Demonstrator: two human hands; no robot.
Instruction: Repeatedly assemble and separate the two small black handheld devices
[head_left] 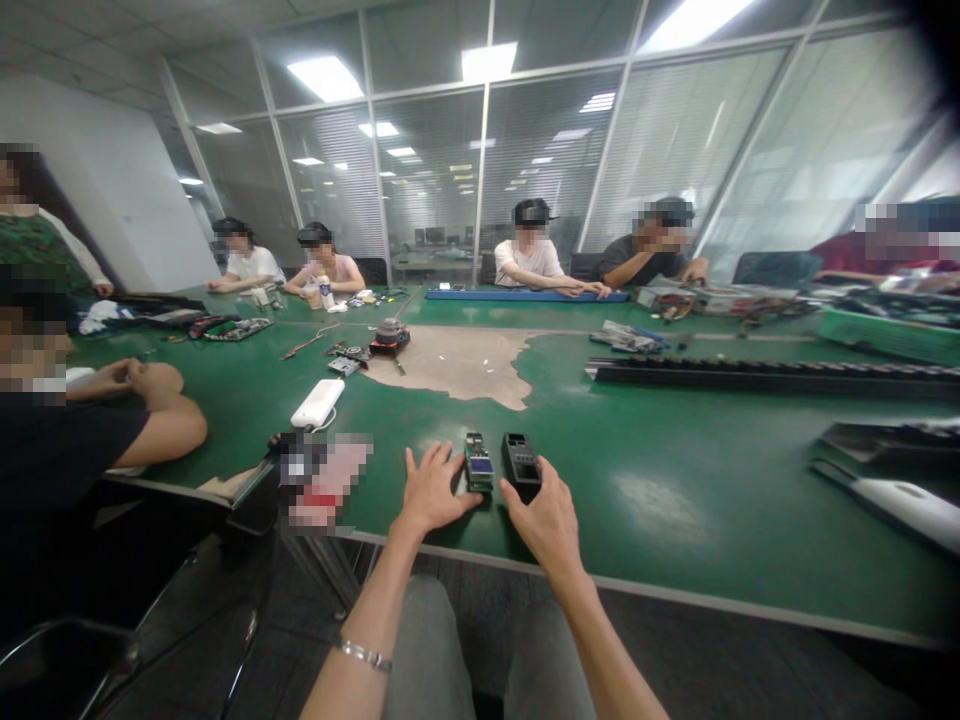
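Observation:
A small green circuit board (478,462) with a bluish screen lies near the table's front edge. My left hand (433,492) rests flat just left of it, fingers spread, with the thumb reaching to the board's near end. Right of the board is a black plastic case (519,456) with openings in its face. The thumb and fingers of my right hand (549,515) lie on either side of the case's near end, closed around it.
The green table (660,440) carries a brown cardboard piece (457,360), a white power strip (318,403) and a long black rail (765,377). A black and white device (900,490) lies at right. Several people sit around the table; one person's arm (165,425) rests at left.

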